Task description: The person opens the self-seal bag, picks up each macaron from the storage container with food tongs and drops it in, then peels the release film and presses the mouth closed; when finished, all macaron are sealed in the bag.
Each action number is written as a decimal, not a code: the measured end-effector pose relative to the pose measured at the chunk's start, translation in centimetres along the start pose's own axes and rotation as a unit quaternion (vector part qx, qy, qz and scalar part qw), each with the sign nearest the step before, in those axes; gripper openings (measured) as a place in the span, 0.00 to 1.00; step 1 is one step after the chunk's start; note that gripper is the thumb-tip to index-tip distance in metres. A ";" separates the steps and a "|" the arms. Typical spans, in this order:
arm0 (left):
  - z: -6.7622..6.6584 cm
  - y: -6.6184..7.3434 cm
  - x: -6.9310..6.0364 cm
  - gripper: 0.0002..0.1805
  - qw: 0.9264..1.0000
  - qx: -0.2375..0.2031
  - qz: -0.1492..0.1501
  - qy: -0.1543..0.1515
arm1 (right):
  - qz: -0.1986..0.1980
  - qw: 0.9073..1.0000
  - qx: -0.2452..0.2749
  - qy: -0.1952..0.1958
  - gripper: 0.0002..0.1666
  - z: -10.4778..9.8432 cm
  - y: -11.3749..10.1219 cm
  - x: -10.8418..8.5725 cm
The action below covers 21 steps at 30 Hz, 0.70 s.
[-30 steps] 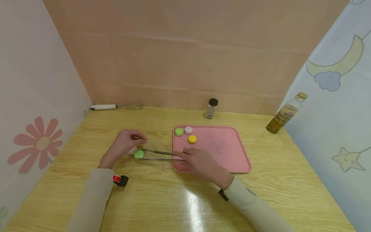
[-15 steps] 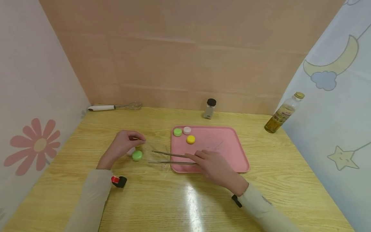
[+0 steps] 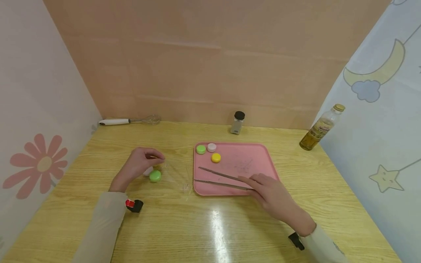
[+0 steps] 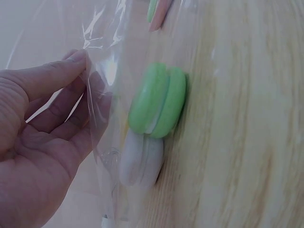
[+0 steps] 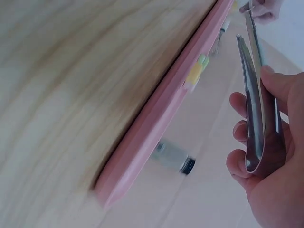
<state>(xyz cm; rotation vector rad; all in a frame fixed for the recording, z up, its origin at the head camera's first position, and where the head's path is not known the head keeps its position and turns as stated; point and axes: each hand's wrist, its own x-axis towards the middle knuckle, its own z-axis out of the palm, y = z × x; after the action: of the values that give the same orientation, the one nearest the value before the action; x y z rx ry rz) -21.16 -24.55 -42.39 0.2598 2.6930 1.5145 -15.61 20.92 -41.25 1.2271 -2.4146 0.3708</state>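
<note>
My left hand (image 3: pixel 139 164) pinches the edge of a clear plastic bag (image 4: pixel 102 90) between thumb and fingers. In the left wrist view a green macaron (image 4: pixel 156 102) and a whitish macaron (image 4: pixel 141 159) show at the bag, probably inside it. A yellow one is mostly hidden by the hand. My right hand (image 3: pixel 274 197) grips metal tongs (image 5: pixel 259 114), whose arms are spread with nothing between them, over the pink tray (image 3: pixel 254 149). On that tray's left side lie a green macaron (image 3: pixel 201 149), a pale pink macaron (image 3: pixel 212 147) and a yellow macaron (image 3: pixel 216 157).
A whisk (image 3: pixel 131 121) lies at the back left of the wooden table (image 3: pixel 171 226). Behind the tray stands a black-capped shaker jar (image 3: pixel 237 123). To the right is a bottle (image 3: pixel 321 128) of amber liquid with a gold cap.
The tongs have let go of the green macaron beside my left hand. My right hand has drawn them back to the right, over the tray. The left hand has barely moved.
</note>
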 end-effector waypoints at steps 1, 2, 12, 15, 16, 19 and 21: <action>0.0 0.0 0.0 0.12 1.000 0.000 0.000 0.000 | 0.006 1.000 -0.003 0.004 0.27 -0.3 0.2 -0.4; 0.0 0.0 0.0 0.12 1.000 0.000 -0.001 0.000 | 0.010 1.000 -0.004 0.009 0.26 -0.6 0.3 -0.7; 0.0 -0.2 -0.1 0.12 1.000 0.000 -0.003 -0.002 | 0.073 0.997 -0.029 0.024 0.35 -2.1 2.1 -3.8; 0.0 -0.2 -0.1 0.12 1.000 -0.001 -0.004 -0.002 | 0.087 0.995 -0.039 0.021 0.34 -2.2 2.6 -4.6; 0.0 -0.1 -0.1 0.12 1.000 0.000 -0.005 -0.002 | 0.091 0.995 -0.041 0.020 0.34 -2.2 2.7 -4.8; 0.0 -0.1 -0.1 0.12 1.000 0.002 -0.004 -0.001 | 0.106 0.993 -0.045 0.011 0.33 -2.3 2.9 -5.2; 0.0 0.0 -0.1 0.11 1.000 0.002 -0.002 -0.001 | 0.115 0.992 -0.046 0.005 0.33 -2.3 3.0 -5.3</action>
<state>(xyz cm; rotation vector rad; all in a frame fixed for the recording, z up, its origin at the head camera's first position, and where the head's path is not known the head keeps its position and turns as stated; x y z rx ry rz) -21.08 -24.58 -42.39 0.2554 2.6927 1.5072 -14.72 27.34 -41.81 0.9091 -2.5396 0.3262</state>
